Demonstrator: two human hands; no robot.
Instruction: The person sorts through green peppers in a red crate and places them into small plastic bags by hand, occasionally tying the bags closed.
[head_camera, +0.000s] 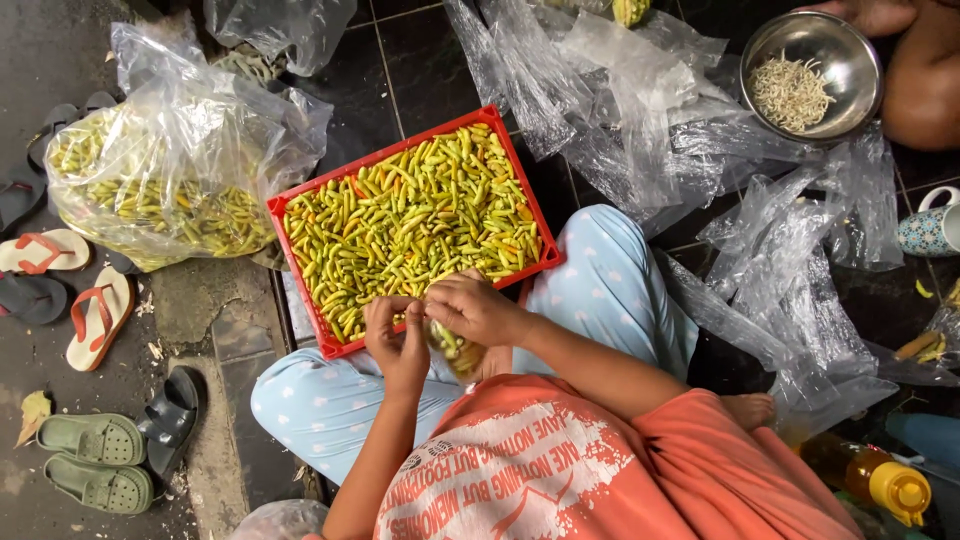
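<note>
Head view, looking straight down on a person seated cross-legged on a dark tiled floor (420, 60). Left hand (398, 335) and right hand (470, 308) meet at about 6 o'clock of a red tray (300, 285), at its near edge. Both hands pinch the mouth of a small clear bag (455, 350) partly filled with green-yellow chilies; left grip closed on the bag edge with thumb and fingers, right grip closed over the top of the same bag. The bag hangs just below the hands, over the lap.

Tray is rectangular, tilted, resting on the knees in pale blue dotted trousers (600, 290), and full of loose chilies (410, 215), mostly green, some yellow and orange. Person wears an orange printed shirt (600, 470).

At 9 o'clock from the tray, a big clear sack of chilies (170, 170) sits on the floor, just beside the tray corner. At 1 to 3 o'clock, a heap of empty clear plastic bags (640, 110) spreads over the floor. At 2 o'clock, a steel bowl (855, 50) holds pale stem bits, next to another person's bare limb (925, 90). A patterned cup (925, 230) sits at the right edge. Bottle with yellow cap (880, 480) at 4 o'clock. Sandals with red straps (85, 290) and green clogs (95, 460) lie at 8 o'clock, well apart from the tray.
</note>
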